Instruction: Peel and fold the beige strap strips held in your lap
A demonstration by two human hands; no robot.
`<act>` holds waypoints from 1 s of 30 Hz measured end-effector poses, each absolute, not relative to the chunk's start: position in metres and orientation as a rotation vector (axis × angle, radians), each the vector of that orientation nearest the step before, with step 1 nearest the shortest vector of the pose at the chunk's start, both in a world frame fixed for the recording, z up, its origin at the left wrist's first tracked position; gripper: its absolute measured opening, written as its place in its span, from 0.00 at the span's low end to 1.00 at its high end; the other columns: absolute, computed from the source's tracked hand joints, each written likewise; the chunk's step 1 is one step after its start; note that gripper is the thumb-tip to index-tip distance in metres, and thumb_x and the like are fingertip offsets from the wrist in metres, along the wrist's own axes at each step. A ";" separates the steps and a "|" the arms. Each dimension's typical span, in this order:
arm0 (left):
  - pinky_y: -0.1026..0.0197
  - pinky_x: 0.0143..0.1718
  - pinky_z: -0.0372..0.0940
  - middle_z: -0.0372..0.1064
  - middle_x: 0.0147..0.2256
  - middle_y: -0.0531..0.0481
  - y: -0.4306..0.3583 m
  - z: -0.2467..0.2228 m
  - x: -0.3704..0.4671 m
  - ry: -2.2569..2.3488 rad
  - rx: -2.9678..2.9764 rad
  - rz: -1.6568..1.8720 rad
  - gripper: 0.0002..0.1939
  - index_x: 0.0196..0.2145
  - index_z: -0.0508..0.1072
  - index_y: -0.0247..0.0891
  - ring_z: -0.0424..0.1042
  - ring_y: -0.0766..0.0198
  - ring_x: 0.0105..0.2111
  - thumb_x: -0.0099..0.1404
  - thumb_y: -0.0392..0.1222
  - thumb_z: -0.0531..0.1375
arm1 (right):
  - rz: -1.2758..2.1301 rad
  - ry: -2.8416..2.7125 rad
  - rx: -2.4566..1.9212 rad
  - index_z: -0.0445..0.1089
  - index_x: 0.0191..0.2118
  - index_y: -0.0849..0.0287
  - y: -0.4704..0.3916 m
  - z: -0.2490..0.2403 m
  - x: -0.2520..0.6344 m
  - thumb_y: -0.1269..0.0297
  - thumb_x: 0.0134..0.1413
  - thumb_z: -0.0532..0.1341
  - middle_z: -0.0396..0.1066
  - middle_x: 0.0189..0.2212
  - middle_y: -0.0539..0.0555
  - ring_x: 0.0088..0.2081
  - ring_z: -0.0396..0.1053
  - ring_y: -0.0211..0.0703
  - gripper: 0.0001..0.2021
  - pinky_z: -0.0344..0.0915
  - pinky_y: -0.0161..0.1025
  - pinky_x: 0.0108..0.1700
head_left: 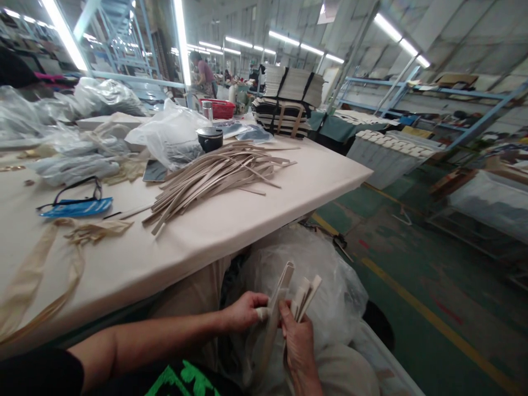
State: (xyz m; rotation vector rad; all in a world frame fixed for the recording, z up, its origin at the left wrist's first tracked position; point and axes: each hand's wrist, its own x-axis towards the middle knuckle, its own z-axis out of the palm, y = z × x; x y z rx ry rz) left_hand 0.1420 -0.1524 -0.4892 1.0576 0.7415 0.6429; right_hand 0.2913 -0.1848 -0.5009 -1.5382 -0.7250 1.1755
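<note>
Gripping a bunch of beige strips (pixel 304 297) in the right hand (pixel 297 333), the person pinches a looped strip (pixel 284 280) with the left hand (pixel 243 312) (one fingertip looks wrapped). Both hands work just off the table's (pixel 325 168) edge, by a clear plastic bag (pixel 336 286); a loose strip pile (pixel 214 176) lies on the tabletop.

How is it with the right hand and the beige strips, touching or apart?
Touching: the head view shows the right hand gripping the beige strips, whose ends stick out beyond it.
</note>
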 end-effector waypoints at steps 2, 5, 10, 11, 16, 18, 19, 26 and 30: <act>0.61 0.40 0.62 0.70 0.36 0.45 -0.150 -0.487 0.141 0.747 1.076 0.743 0.24 0.40 0.72 0.32 0.68 0.59 0.37 0.55 0.56 0.61 | 1.149 -0.739 -1.560 0.70 0.28 0.63 -0.186 -0.502 0.291 0.45 0.42 0.65 0.52 0.12 0.41 0.16 0.47 0.30 0.22 0.45 0.31 0.18; 0.59 0.46 0.60 0.66 0.46 0.43 -0.148 -0.488 0.142 0.677 1.080 0.846 0.31 0.51 0.65 0.35 0.66 0.57 0.45 0.56 0.59 0.60 | 1.137 -0.799 -1.587 0.72 0.30 0.64 -0.190 -0.504 0.286 0.46 0.43 0.65 0.55 0.13 0.43 0.17 0.49 0.32 0.21 0.48 0.32 0.18; 0.61 0.42 0.61 0.68 0.35 0.46 -0.148 -0.498 0.144 0.705 1.093 0.753 0.30 0.42 0.71 0.32 0.66 0.61 0.36 0.58 0.64 0.55 | 1.120 -0.982 -1.599 0.74 0.30 0.63 -0.196 -0.503 0.276 0.47 0.42 0.65 0.64 0.18 0.48 0.22 0.59 0.37 0.20 0.57 0.33 0.23; 0.61 0.41 0.61 0.68 0.34 0.46 -0.148 -0.499 0.144 0.738 1.105 0.765 0.29 0.39 0.71 0.32 0.66 0.62 0.35 0.59 0.64 0.54 | 1.093 -0.999 -1.615 0.74 0.30 0.62 -0.196 -0.502 0.278 0.46 0.42 0.65 0.65 0.19 0.48 0.23 0.60 0.38 0.20 0.59 0.33 0.24; 0.63 0.42 0.59 0.68 0.33 0.45 -0.144 -0.497 0.141 0.835 1.314 0.804 0.29 0.34 0.72 0.33 0.66 0.61 0.37 0.61 0.65 0.50 | 0.902 -1.019 -1.708 0.70 0.42 0.61 -0.199 -0.491 0.299 0.47 0.49 0.61 0.67 0.21 0.48 0.24 0.63 0.39 0.22 0.61 0.34 0.28; 0.64 0.41 0.59 0.67 0.33 0.46 -0.147 -0.498 0.143 0.773 1.405 0.688 0.30 0.33 0.72 0.34 0.65 0.61 0.36 0.60 0.66 0.49 | 0.941 -1.118 -1.681 0.68 0.46 0.60 -0.201 -0.487 0.302 0.48 0.49 0.61 0.65 0.20 0.45 0.23 0.62 0.38 0.23 0.61 0.33 0.28; 0.64 0.40 0.60 0.67 0.32 0.47 -0.149 -0.500 0.144 0.723 1.449 0.622 0.30 0.32 0.71 0.34 0.65 0.62 0.35 0.59 0.67 0.48 | 0.970 -1.178 -1.664 0.69 0.44 0.59 -0.202 -0.486 0.302 0.49 0.50 0.61 0.64 0.20 0.45 0.22 0.61 0.37 0.21 0.60 0.33 0.27; 0.66 0.38 0.59 0.65 0.31 0.49 -0.160 -0.510 0.147 0.590 1.623 0.516 0.30 0.31 0.69 0.35 0.62 0.64 0.32 0.61 0.66 0.45 | 0.945 -1.263 -1.668 0.69 0.29 0.58 -0.210 -0.485 0.286 0.52 0.52 0.60 0.61 0.19 0.45 0.24 0.60 0.36 0.13 0.56 0.33 0.27; 0.67 0.36 0.59 0.66 0.30 0.49 -0.159 -0.514 0.144 0.612 1.711 0.522 0.25 0.31 0.69 0.35 0.63 0.65 0.31 0.65 0.60 0.46 | 0.901 -1.208 -1.664 0.66 0.24 0.58 -0.211 -0.484 0.282 0.54 0.51 0.61 0.61 0.18 0.45 0.23 0.59 0.36 0.13 0.56 0.33 0.27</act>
